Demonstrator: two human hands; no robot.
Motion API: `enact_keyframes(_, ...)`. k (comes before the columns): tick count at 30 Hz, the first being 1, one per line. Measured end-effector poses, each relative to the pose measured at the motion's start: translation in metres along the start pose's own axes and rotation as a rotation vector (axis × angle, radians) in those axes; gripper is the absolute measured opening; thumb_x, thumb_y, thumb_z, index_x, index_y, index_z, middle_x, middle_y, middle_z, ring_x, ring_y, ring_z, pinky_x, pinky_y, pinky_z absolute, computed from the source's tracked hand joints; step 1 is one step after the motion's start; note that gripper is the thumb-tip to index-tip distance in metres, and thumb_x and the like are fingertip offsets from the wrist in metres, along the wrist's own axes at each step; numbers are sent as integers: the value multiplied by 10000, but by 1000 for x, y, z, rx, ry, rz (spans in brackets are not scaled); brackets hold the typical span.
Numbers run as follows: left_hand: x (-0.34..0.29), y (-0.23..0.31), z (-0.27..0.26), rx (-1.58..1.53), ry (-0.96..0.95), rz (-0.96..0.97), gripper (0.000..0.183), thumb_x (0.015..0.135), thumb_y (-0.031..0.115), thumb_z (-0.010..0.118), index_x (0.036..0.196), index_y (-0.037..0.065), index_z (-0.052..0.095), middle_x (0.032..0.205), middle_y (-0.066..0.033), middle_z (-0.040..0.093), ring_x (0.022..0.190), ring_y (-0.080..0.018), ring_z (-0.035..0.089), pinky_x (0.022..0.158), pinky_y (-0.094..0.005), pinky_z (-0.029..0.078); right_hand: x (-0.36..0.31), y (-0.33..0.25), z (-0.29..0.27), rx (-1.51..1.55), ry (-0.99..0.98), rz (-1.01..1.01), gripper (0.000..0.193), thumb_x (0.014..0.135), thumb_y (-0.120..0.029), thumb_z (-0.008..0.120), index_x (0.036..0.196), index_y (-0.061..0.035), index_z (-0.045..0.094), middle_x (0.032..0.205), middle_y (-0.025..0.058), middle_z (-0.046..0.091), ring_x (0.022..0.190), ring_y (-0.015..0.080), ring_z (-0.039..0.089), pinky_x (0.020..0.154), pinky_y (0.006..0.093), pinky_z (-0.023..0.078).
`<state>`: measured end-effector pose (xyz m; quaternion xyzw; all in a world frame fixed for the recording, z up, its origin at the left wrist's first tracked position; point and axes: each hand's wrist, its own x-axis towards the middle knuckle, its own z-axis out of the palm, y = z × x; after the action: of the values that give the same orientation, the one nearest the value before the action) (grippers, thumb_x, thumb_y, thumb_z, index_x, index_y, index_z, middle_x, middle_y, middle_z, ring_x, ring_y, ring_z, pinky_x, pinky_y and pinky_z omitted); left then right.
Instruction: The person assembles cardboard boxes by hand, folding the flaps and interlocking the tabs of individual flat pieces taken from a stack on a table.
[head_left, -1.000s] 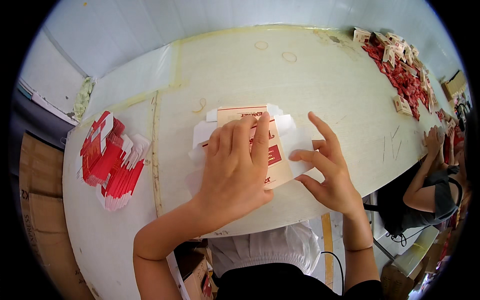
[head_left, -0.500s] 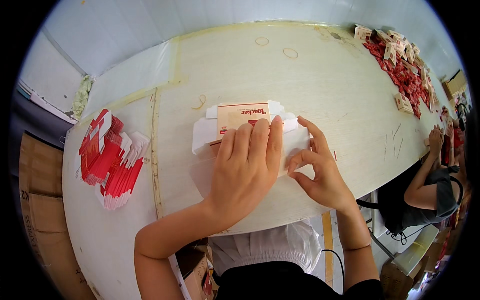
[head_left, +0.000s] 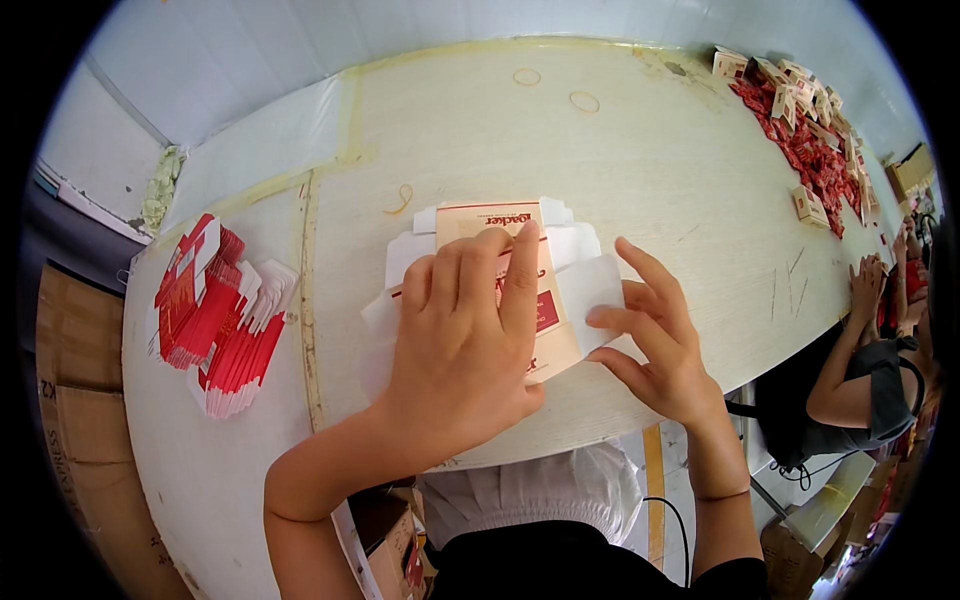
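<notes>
In front of me on the table lies an unfolded carton [head_left: 560, 347], cream and red with white flaps sticking out on both sides. My left hand [head_left: 455, 330] rests across its printed face, fingers stretched out and pointing away from me, covering much of the left part. My right hand [head_left: 655, 350] is at the carton's right side. Its thumb and index finger meet the edge of a white flap [head_left: 590, 290], and the other fingers are raised and bent. The carton's lower left part is hidden under my left hand and wrist.
Stacks of flat red and white cartons [head_left: 225, 320] lie at the left. Rubber bands [head_left: 584, 102] are scattered on the table [head_left: 680, 170]. Cream boxes [head_left: 810, 207] and red wrapped packets [head_left: 800, 150] are heaped far right, near another person's arm [head_left: 840, 350]. Brown cardboard [head_left: 90, 430] stands beyond the left edge.
My left hand has shifted slightly left, baring more of the carton's red printed face. My right hand has moved slightly right, its fingers now at the white flap's edge.
</notes>
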<state>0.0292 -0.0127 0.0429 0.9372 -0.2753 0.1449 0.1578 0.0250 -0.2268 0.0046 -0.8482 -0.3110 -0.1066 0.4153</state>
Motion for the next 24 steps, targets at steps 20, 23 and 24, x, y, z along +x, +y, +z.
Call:
enact_keyframes(20,3,16,-1,-67,122,103,640,621,112,710,1231,38,531,986,-54,511,862,-209,509,744,-342,386,1,8,-5,842,131,121,771,733,-56,723,1382,-71,307,1398,168,392,1223,242,459,1016,388,383)
enact_keyframes(23,-2,19,6,-87,96,93,677,583,142,767,1224,112,550,1039,-59,471,928,-238,483,747,-366,358,0,-1,23,876,279,136,919,775,-64,677,1482,-51,90,1375,167,422,1222,223,454,1025,380,374)
enact_keyframes(24,-3,19,9,-99,70,98,700,563,162,797,1221,140,556,1066,-65,453,959,-251,473,752,-377,352,-3,-6,32,825,311,137,917,787,-53,658,1487,-53,66,1376,166,421,1220,221,456,1023,376,375)
